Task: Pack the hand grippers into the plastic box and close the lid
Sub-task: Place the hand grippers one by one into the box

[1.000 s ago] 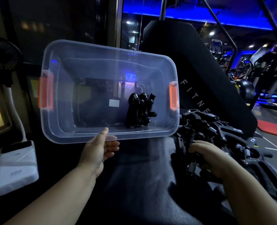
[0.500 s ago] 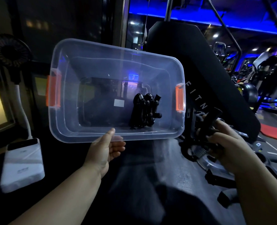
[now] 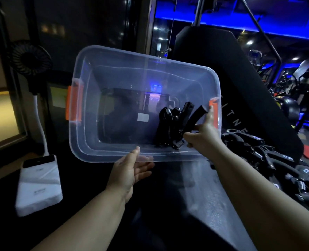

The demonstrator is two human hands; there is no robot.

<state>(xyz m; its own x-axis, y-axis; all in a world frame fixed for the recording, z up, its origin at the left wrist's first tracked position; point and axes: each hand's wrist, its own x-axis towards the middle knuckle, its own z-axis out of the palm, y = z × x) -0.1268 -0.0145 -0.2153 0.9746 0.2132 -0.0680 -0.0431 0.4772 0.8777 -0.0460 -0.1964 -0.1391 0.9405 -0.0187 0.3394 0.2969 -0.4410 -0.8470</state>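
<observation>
The left hand (image 3: 130, 171) pinches the near rim of the plastic box (image 3: 114, 56), thumb on top and fingers underneath, holding it tipped open toward the camera. The right hand (image 3: 202, 136) reaches inside, curled around one hand gripper (image 3: 191, 122), forefinger stretched out. Just left of that hand, packed grippers (image 3: 165, 124) lie on the box floor. To its right sits a loose pile of grippers (image 3: 255, 147). Left of the left hand lies a white power bank (image 3: 39, 183), with a small fan (image 3: 29, 59) beyond it.

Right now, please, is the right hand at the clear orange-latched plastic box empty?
No, the right hand grips a black hand gripper inside the box.
</observation>
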